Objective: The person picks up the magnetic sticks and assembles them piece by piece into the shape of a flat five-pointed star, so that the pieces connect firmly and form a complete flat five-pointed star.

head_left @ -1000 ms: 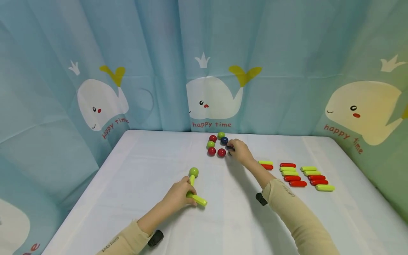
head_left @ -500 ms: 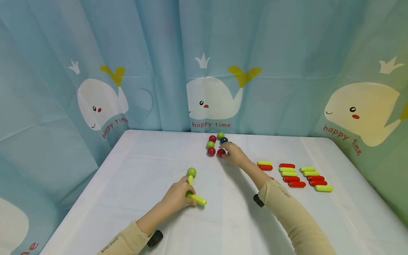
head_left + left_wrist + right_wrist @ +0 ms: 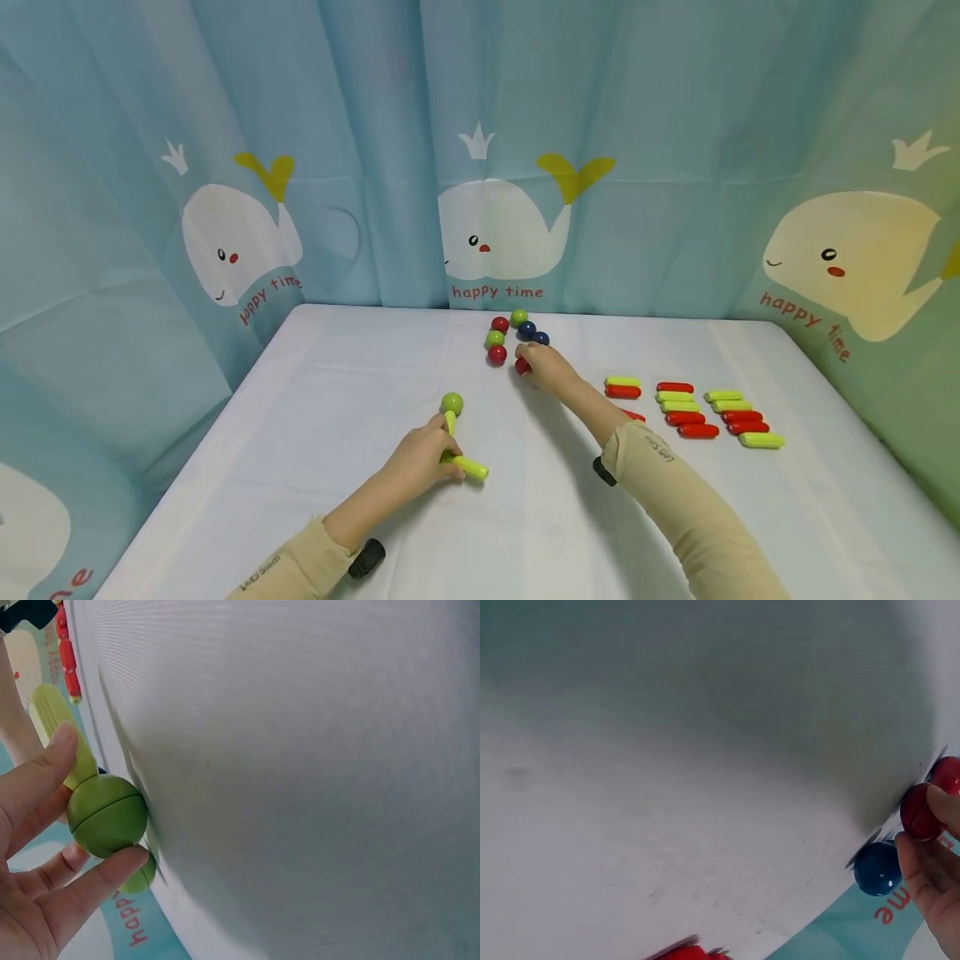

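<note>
My left hand (image 3: 422,457) grips a joined piece of light-green sticks and green balls, low over the white table. In the left wrist view, thumb and fingers are around a green ball (image 3: 109,817) with a ribbed light-green stick (image 3: 64,735) attached; a second green ball (image 3: 140,874) shows behind. The head view shows one stick (image 3: 472,469) pointing right and a far green ball (image 3: 452,403). My right hand (image 3: 550,371) pinches a red ball (image 3: 919,813) between thumb and fingers. Beside it lies a blue ball (image 3: 877,868); another red ball (image 3: 946,774) is on the other side.
Around the right hand lie a red ball (image 3: 497,355), a green ball (image 3: 494,339) and a dark blue ball (image 3: 527,330). Red sticks (image 3: 698,431) and light-green sticks (image 3: 762,440) lie in groups at the right. A whale-print curtain (image 3: 360,167) hangs behind the table (image 3: 315,375).
My right hand has moved from the dark blue ball slightly left and nearer, onto the red ball. The blue ball now shows behind it. The left hand stays nearly still.
</note>
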`<state>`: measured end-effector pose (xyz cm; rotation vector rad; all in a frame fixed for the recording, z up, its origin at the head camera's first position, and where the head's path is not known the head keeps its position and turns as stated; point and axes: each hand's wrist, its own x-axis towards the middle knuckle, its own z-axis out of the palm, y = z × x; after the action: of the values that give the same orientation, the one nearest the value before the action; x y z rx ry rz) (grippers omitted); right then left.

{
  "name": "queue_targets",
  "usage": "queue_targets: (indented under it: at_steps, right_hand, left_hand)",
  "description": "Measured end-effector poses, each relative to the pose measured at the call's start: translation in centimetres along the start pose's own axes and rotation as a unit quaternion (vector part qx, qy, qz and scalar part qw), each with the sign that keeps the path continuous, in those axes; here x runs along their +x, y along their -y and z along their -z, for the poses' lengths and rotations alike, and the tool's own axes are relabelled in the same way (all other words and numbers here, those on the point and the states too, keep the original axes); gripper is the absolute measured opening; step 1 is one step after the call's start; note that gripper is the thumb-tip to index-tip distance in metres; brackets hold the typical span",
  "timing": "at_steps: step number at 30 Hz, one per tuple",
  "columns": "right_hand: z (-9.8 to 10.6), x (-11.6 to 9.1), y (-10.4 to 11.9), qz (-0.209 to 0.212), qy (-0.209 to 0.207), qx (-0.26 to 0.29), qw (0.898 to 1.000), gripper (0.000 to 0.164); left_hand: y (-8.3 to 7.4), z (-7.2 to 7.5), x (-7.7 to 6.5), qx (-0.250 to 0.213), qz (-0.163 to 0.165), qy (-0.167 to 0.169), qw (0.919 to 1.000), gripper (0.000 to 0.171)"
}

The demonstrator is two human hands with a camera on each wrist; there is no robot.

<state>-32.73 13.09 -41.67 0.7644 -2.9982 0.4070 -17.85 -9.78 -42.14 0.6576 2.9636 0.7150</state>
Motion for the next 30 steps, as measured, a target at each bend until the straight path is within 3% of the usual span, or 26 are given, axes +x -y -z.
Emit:
queue_targets:
  at_steps: [3,11,19,25,30]
  right_hand:
    - [0.1,-0.5,0.2,0.005,-0.003,-0.002,1.0,0.026]
    - [0.0,-3.9,0.8,0.046,-0.036,0.056,0.997,0.028]
    - [0.6,-6.7,2.2,0.062,-0.026,0.131,0.989,0.027]
    - [1.0,-8.8,2.7,0.085,-0.009,0.215,0.973,0.027]
    - [0.9,-10.6,3.0,0.079,0.016,0.282,0.956,0.031]
  left_hand:
    - [0.0,0.2,0.1,0.003,-0.005,0.003,1.0,0.026]
    - [0.1,0.1,0.0,-0.005,-0.015,0.008,0.9998,0.024]
    - [0.5,0.2,-0.2,-0.016,-0.011,-0.002,0.9998,0.024]
    - [0.6,0.3,-0.2,-0.016,-0.021,-0.01,0.9996,0.024]
    - [0.5,0.1,-0.2,-0.018,-0.02,-0.002,0.9997,0.024]
